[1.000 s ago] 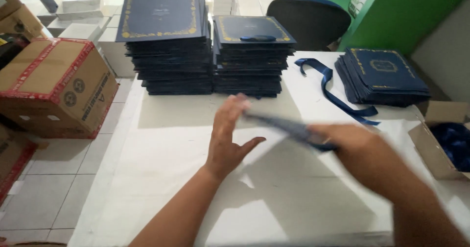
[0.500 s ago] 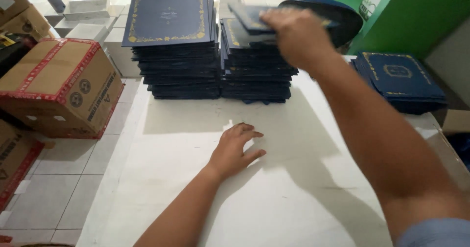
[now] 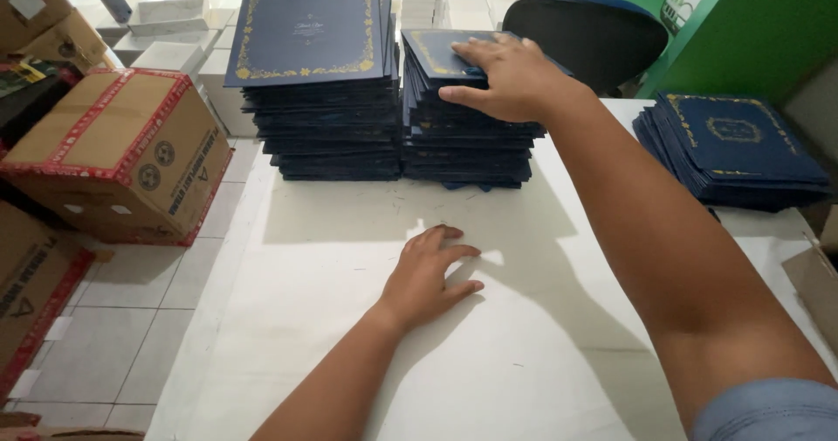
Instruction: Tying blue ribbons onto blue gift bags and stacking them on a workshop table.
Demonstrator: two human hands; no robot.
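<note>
Head view: right hand (image 3: 511, 79) presses spread fingers flat on the middle folder stack (image 3: 463, 135); left hand (image 3: 428, 275) rests splayed on the table (image 3: 541, 362).

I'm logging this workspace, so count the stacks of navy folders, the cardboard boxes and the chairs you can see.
Stacks of navy folders: 3 (tall stack, middle stack under the right hand, far stack)
Cardboard boxes clearly in view: 3 (taped box, corner box, lower box)
Chairs: 1
Total: 7

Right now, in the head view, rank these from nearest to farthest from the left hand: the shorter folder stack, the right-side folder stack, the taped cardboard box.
1. Shorter folder stack: ahead of the left hand, under the right hand.
2. Taped cardboard box: on the floor, left.
3. Right-side folder stack: far right.
</note>
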